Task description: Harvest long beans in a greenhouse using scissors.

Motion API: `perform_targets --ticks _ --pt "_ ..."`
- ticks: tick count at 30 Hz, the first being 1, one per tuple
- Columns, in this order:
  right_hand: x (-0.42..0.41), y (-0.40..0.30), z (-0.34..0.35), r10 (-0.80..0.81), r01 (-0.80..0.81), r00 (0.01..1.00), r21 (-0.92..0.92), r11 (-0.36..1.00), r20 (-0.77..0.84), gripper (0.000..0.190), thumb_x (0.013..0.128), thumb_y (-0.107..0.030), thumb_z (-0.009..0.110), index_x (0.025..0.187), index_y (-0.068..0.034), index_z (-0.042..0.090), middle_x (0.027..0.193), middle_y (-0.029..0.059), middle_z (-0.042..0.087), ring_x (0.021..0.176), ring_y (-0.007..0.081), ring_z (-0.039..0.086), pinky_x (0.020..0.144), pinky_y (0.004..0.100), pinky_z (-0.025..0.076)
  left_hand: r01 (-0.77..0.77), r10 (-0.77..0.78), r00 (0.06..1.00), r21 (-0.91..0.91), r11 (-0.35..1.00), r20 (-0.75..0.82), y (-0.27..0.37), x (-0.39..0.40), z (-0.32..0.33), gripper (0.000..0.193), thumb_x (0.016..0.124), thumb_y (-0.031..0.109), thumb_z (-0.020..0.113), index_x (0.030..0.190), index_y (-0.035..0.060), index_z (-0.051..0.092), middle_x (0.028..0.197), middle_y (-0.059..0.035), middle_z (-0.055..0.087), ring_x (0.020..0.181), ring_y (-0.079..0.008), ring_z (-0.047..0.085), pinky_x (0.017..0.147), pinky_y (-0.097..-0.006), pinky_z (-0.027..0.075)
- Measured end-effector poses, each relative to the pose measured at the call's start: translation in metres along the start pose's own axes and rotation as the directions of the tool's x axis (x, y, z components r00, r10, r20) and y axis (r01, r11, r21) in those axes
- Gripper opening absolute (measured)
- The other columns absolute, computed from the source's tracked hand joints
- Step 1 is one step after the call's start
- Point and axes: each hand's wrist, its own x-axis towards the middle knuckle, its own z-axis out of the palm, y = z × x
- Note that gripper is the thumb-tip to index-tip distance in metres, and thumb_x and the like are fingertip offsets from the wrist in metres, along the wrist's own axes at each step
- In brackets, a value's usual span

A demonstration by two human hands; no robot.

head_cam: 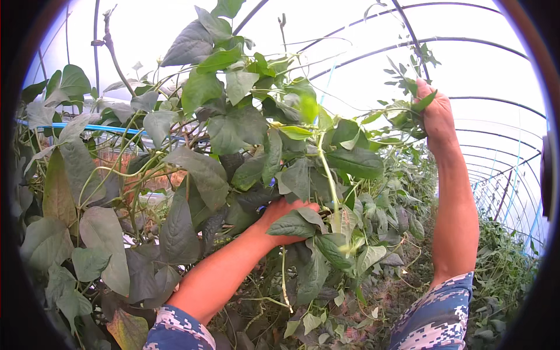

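Note:
Dense leafy vines (236,127) fill the left and centre of the head view. My left hand (291,218) reaches in among the leaves at the centre, its fingers partly covered by foliage; what it touches there is hidden. Raised at the upper right, my right hand (433,111) is closed around a bunch of vine stems and leaves (402,116). A pale green stem (327,170) runs down between the two hands. Below my left hand hangs a thin, partly dried stem or pod (285,280).
Curved hoops (472,39) of a plastic-covered tunnel arch overhead. A blue cord or tube (87,127) crosses the vines at the left. Further plants (503,280) grow at the lower right, beside leaf-littered ground (376,302). Thin blue strings hang at the right.

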Motion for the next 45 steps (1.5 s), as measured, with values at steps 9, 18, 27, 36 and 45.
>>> perform_targets --ticks 9,18,27,36,45 --pt "-0.146 0.097 -0.196 0.544 -0.19 0.769 -0.933 -0.306 -0.335 0.04 0.079 -0.036 0.071 0.106 -0.006 0.069 0.111 0.017 0.069 0.107 0.0336 0.065 0.094 0.0435 0.051 -0.156 0.147 0.983 -0.076 0.985 -0.106 0.015 0.013 0.005 0.025 0.072 0.029 0.069 0.087 0.0121 0.058 0.079 -0.0147 0.06 0.081 -0.038 0.063 0.07 -0.0485 0.051" --pt "-0.051 -0.076 0.067 -0.535 0.555 0.81 -0.608 0.568 0.24 0.042 0.089 -0.022 0.064 0.124 0.001 0.059 0.112 0.0175 0.067 0.072 0.0213 0.068 0.084 0.0362 0.05 -0.167 0.167 0.959 0.02 0.986 -0.23 0.019 0.004 -0.01 0.025 0.071 0.028 0.071 0.086 0.0118 0.061 0.077 -0.0139 0.062 0.075 -0.0391 0.063 0.064 -0.0492 0.05" --pt "-0.1 -0.087 0.091 -0.377 0.434 0.9 -0.386 0.814 0.218 0.024 0.094 -0.021 0.065 0.104 0.001 0.066 0.079 0.0045 0.068 0.069 0.01 0.062 0.067 0.0265 0.051 -0.15 0.145 0.947 0.005 0.989 -0.287 0.015 0.009 -0.018 0.033 0.082 0.039 0.067 0.092 0.0076 0.067 0.079 -0.0162 0.065 0.077 -0.0371 0.063 0.068 -0.0437 0.05" --pt "-0.225 0.032 0.067 -0.122 0.179 0.979 -0.413 0.893 0.161 0.024 0.085 -0.019 0.067 0.106 -0.006 0.063 0.093 0.0132 0.067 0.087 0.0332 0.066 0.074 0.0438 0.053 -0.3 -0.268 0.885 -0.907 0.297 -0.381 0.005 0.02 -0.008 0.013 0.094 0.011 0.064 0.103 0.0016 0.067 0.096 -0.0053 0.07 0.084 -0.0117 0.066 0.074 -0.0273 0.053" --pt "-0.229 0.056 0.099 0.127 -0.041 0.98 -0.48 0.876 0.15 0.029 0.079 -0.028 0.071 0.088 -0.004 0.058 0.075 0.0178 0.067 0.075 0.0412 0.066 0.069 0.0512 0.052 -0.231 -0.164 0.897 -0.753 0.616 -0.41 0.028 0.024 -0.015 0.012 0.096 0.013 0.062 0.1 0.0014 0.065 0.094 -0.0039 0.069 0.083 -0.0103 0.064 0.074 -0.0267 0.051"
